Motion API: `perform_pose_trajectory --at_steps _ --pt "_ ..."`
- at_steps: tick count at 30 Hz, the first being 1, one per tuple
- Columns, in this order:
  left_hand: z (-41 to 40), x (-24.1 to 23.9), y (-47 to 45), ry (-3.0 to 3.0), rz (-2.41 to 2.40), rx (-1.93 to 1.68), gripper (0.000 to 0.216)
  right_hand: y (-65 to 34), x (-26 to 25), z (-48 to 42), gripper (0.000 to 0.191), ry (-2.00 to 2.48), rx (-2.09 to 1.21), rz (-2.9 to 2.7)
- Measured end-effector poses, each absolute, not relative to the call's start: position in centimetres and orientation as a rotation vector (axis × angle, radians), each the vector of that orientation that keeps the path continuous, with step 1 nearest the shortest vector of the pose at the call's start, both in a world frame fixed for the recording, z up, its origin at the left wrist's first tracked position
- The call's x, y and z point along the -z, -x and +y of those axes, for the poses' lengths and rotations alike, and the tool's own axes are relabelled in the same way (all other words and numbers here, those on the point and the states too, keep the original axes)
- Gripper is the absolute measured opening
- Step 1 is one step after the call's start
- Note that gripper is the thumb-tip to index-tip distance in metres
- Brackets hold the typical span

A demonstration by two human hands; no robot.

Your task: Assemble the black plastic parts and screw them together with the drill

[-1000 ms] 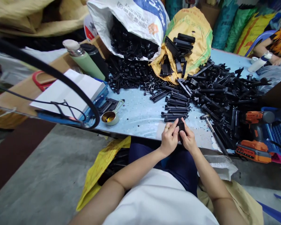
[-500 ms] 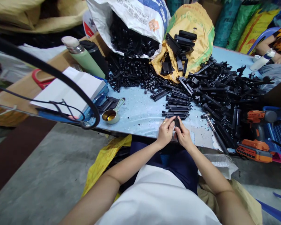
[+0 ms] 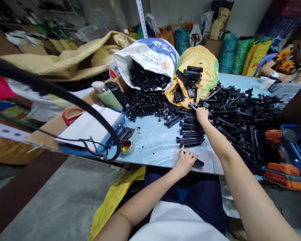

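Note:
My left hand point(image 3: 185, 163) is closed on a long black plastic part point(image 3: 199, 162), holding it down on a flat grey board point(image 3: 213, 160) at the table's front edge. Farther out, my right hand point(image 3: 202, 114) has its fingers curled at the near edge of the heap, by the mouth of the yellow sack point(image 3: 203, 63). A shiny dark plastic part point(image 3: 193, 106) pokes out at its fingertips; the rest of that part is hidden. Between my hands lies a row of similar black parts point(image 3: 190, 134), set side by side.
A big heap of black parts point(image 3: 240, 103) spreads rightward. The white sack point(image 3: 145, 50) spills small black pieces. An orange drill point(image 3: 278, 160) stands at right. At left are a measuring cup point(image 3: 127, 147), papers point(image 3: 90, 124) and a green bottle point(image 3: 107, 95). A co-worker point(image 3: 286, 63) sits far right.
Both hands were together around one black part. My right hand has let go and stretched out to the heap, while my left has lowered the part onto the board. The view has tilted up.

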State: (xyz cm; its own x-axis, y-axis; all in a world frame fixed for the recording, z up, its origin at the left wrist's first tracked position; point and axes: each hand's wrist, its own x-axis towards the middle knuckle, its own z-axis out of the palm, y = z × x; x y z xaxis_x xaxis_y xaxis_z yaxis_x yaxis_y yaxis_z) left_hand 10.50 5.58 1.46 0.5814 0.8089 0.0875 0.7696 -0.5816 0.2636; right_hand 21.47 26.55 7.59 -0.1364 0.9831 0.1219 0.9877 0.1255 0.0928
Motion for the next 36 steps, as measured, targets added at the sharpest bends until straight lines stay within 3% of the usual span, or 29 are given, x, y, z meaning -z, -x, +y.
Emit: perform_pose_trajectory --at_steps 4,8,13,17,20,28,36 --pt "5.8 -1.6 -10.5 -2.570 1.457 -0.232 0.030 -23.2 -7.3 23.7 0.027 1.952 0.161 -2.324" --pt "5.8 -2.0 -10.3 -2.519 1.466 -0.171 0.022 -27.9 -6.4 18.4 0.026 1.880 -0.142 -2.274" --pt "6.1 -2.0 -10.0 -2.516 1.353 -0.161 0.023 -34.7 -5.7 13.6 0.025 1.954 -0.296 -1.676" --pt "6.4 -1.3 -9.7 -2.520 1.341 -0.187 0.026 -37.6 -6.0 13.4 0.043 1.747 -0.750 -1.324" --pt "6.4 -0.8 -9.5 -2.526 1.329 -0.205 0.025 -38.4 -6.4 14.3 0.045 1.609 -1.031 -1.109" --pt "6.3 -0.2 -9.3 -2.579 1.308 -0.302 0.023 -37.1 -6.7 15.6 0.041 1.740 -0.967 -1.046" --pt "6.3 0.1 -9.3 -2.526 1.313 -0.399 0.026 -36.8 -10.9 13.6 0.049 1.304 -1.072 -1.388"
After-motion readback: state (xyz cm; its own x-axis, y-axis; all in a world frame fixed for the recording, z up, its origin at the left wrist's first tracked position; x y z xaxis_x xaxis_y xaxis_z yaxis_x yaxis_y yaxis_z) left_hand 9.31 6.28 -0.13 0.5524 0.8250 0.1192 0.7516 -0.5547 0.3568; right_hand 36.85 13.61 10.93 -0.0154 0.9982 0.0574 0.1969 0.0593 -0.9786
